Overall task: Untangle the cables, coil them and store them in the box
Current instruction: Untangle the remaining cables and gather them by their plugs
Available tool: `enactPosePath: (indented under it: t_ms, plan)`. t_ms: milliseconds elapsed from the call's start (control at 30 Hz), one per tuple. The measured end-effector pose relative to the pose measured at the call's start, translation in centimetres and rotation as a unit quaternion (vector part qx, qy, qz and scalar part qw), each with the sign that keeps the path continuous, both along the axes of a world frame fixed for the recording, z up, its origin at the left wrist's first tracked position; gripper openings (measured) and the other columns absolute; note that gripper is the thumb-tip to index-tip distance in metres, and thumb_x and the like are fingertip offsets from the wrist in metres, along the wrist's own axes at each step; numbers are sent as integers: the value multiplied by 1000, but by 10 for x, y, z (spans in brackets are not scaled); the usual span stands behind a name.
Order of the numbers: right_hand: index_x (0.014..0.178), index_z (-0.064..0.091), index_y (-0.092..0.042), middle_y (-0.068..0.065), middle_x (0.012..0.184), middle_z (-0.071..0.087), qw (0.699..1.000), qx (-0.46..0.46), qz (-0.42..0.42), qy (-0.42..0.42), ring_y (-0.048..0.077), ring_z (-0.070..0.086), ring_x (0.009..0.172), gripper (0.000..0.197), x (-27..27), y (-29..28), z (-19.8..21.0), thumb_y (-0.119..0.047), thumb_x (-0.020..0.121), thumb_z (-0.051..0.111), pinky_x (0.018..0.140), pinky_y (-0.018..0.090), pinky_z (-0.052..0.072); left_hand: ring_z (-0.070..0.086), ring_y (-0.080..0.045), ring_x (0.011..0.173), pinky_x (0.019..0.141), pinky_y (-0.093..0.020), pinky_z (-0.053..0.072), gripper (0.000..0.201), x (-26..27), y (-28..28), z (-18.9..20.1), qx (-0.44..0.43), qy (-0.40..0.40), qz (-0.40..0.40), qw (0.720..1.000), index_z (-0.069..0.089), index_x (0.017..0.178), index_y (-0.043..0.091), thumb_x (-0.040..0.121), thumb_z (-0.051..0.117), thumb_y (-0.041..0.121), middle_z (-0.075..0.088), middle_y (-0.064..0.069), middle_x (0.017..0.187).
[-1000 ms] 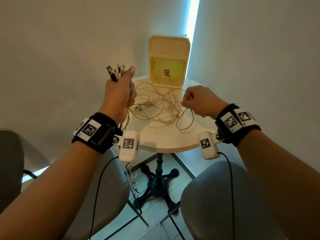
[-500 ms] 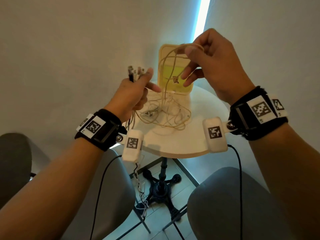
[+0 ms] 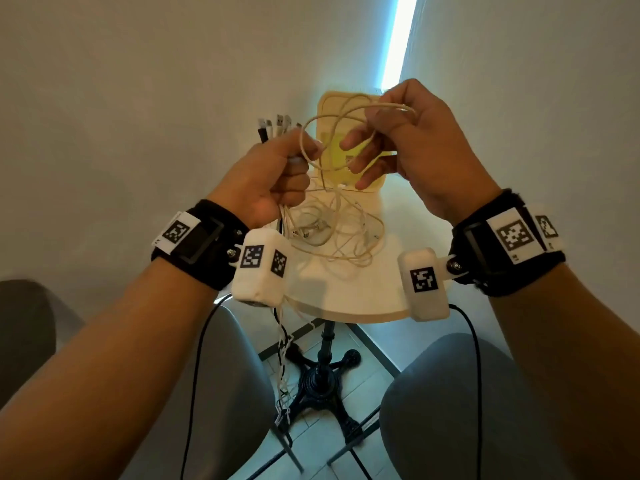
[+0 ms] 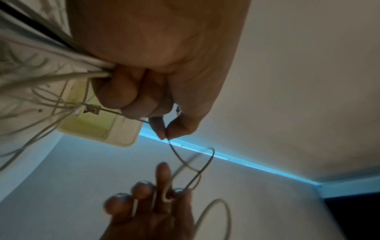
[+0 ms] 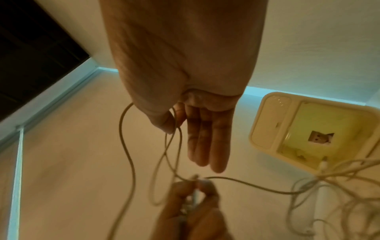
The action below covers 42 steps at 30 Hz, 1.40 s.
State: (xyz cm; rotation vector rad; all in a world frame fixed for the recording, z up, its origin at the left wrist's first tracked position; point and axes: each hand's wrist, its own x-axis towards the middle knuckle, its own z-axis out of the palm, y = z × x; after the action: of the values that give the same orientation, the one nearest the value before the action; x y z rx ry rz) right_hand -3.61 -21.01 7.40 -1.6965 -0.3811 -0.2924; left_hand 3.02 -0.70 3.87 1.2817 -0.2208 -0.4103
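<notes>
My left hand (image 3: 277, 178) grips a bundle of cables, whose plug ends (image 3: 277, 128) stick up above the fist; in the left wrist view its thumb and forefinger (image 4: 162, 129) also pinch one thin cable. My right hand (image 3: 408, 140) is raised in front of the box and holds loops of a beige cable (image 3: 346, 126) between thumb and forefinger, its other fingers straight. The rest of the cable tangle (image 3: 332, 233) lies on the round white table (image 3: 363, 299). The cream box (image 5: 308, 129) stands open at the back of the table.
Loose cable ends hang off the table's front edge toward the floor (image 3: 282, 375). Two grey chairs (image 3: 450, 410) stand below the table, around its black pedestal base (image 3: 322, 379). Walls close in behind and to the right.
My right hand lifted a cable from the tangle, raised it, then came down and nearer to my left hand, forming loops. My left hand moved up and closer, still gripping the bundle.
</notes>
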Motion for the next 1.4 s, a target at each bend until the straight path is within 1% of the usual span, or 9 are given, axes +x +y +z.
enactPosePath:
  t_ms: [200, 333, 500, 600, 800, 1000, 1167, 1300, 1400]
  plan:
    - [110, 52, -8, 18, 107, 78, 981, -29, 16, 193, 42, 74, 93, 11, 27, -2, -62, -19, 109, 54, 86, 61, 60, 12, -10, 44, 39, -23, 17, 25, 2, 9, 3, -10, -92, 4, 996, 57, 76, 16, 100, 60, 12, 20, 8, 52]
    - [100, 57, -14, 11, 117, 74, 957, -70, 44, 279, 30, 68, 104, 17, 49, 15, -95, -24, 111, 50, 88, 44, 56, 15, -12, 46, 41, -24, 19, 26, 0, 5, -8, 53, -139, 10, 989, 55, 77, 15, 99, 66, 9, 23, 7, 55]
    - [88, 58, -23, -3, 96, 59, 957, -168, -62, 226, 15, 51, 88, 16, 72, 5, -97, -28, 103, 60, 85, 37, 41, 15, -14, 46, 42, -23, 19, 13, -3, 16, -9, 49, -173, 79, 981, 55, 91, 9, 95, 66, 4, 23, 5, 56]
    - [81, 56, -24, -9, 98, 67, 968, -153, -71, 184, 7, 58, 92, 24, 69, -1, -97, -27, 105, 60, 86, 32, 41, 16, -13, 44, 42, -24, 19, 22, -1, 28, -1, 16, -190, 121, 974, 51, 79, 13, 94, 65, 6, 24, 5, 55]
    - [107, 63, -17, -12, 117, 61, 948, -273, -69, 148, -2, 54, 103, 45, 60, -2, -89, -56, 89, 77, 79, 25, 41, 15, -13, 45, 42, -26, 17, 32, -5, 46, 13, 7, -195, 133, 972, 52, 66, 21, 94, 62, 7, 25, 7, 53]
    - [133, 60, -30, -7, 128, 67, 895, -395, 66, 198, 10, 69, 108, 65, 45, 11, -59, -44, 78, 90, 98, 35, 57, 14, -14, 46, 43, -26, 14, 35, -5, 79, 4, 88, -152, 119, 977, 52, 63, 25, 94, 62, 10, 24, 6, 54]
    - [158, 34, -47, -11, 164, 40, 931, -252, 213, 158, 7, 52, 139, 100, 34, 54, -36, -63, 74, 86, 108, 34, 50, 18, -12, 45, 42, -24, 16, 39, -12, 116, 6, 153, -127, 98, 975, 55, 61, 25, 97, 60, 11, 28, 8, 53]
    - [162, 31, -41, -8, 164, 43, 945, -176, 246, 128, 10, 44, 147, 77, 37, 108, -48, -68, 94, 58, 118, 44, 42, 24, -12, 46, 42, -25, 22, 36, -17, 135, -4, 222, -122, 76, 964, 59, 68, 22, 103, 62, 25, 33, 6, 55]
    - [150, 51, -29, -5, 123, 76, 949, -219, 201, 103, 5, 70, 114, 51, 38, 143, -60, -51, 104, 58, 102, 35, 53, 22, -13, 44, 42, -26, 20, 42, -20, 144, -12, 168, -122, 116, 971, 55, 66, 21, 106, 61, 35, 30, 5, 53]
